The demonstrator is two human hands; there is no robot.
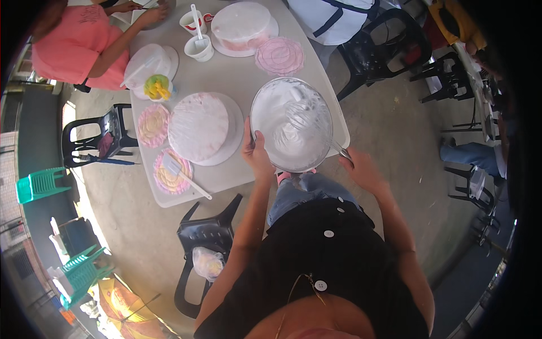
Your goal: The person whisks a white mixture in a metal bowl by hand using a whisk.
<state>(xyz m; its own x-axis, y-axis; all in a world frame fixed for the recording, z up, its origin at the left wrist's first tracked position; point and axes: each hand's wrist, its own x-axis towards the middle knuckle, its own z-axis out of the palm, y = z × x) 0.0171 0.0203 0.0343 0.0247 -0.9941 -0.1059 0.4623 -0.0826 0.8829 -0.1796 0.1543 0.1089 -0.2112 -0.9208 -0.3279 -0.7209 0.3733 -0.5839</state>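
My left hand (257, 159) grips the near left rim of a metal mixing bowl (292, 163), which holds white, creamy frosting (288, 133). Wrapped around the handle of a wire whisk (338, 148) is my right hand (360, 167); the whisk's wires rest in the frosting, partly blurred and coated. Left of the bowl stands a round white-covered cake form (199, 127) on a round board (235, 123). Beyond the bowl lie a pink ruffled disc (280, 56) and another large covered cake form (241, 21). A white spatula (186, 176) lies on a pink and cream disc (161, 180).
The pale table (220, 182) also carries white tubs (199, 53), a smaller cake form (146, 63) and a cup with green and yellow piping bags (157, 87). A person in pink (84, 46) works at the far left. Black chairs (207, 233) stand around the table.
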